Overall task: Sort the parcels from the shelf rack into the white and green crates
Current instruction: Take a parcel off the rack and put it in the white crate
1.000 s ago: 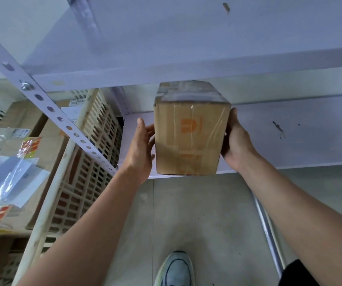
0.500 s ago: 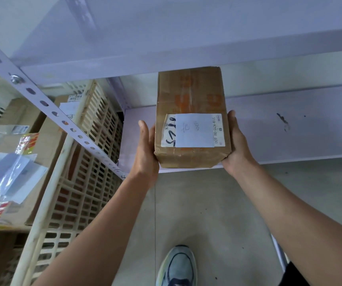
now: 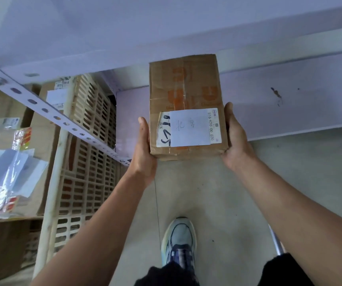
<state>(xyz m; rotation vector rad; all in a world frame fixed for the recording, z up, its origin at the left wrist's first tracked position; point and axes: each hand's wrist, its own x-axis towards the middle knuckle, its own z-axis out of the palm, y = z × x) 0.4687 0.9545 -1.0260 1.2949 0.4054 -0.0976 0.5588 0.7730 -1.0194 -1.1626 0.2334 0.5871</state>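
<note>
I hold a brown cardboard parcel [image 3: 184, 91] between both hands in front of the white shelf rack [image 3: 289, 100]. A white label with handwriting faces me on its near half, and orange print shows above it. My left hand [image 3: 144, 149] presses its left side and my right hand [image 3: 235, 137] presses its right side. A white slatted crate [image 3: 87, 141] stands at the left, behind the rack's perforated upright. No green crate is in view.
Cardboard boxes and clear plastic mailers [image 3: 7, 162] lie in the crate at far left. The perforated rack upright [image 3: 48, 112] runs diagonally across the left. Grey floor and my shoe [image 3: 179, 240] lie below. A metal rack leg [image 3: 276, 242] stands at lower right.
The parcel has been tipped over so its labelled face now points at me, and it has come a little nearer. Both hands have kept their hold on its sides.
</note>
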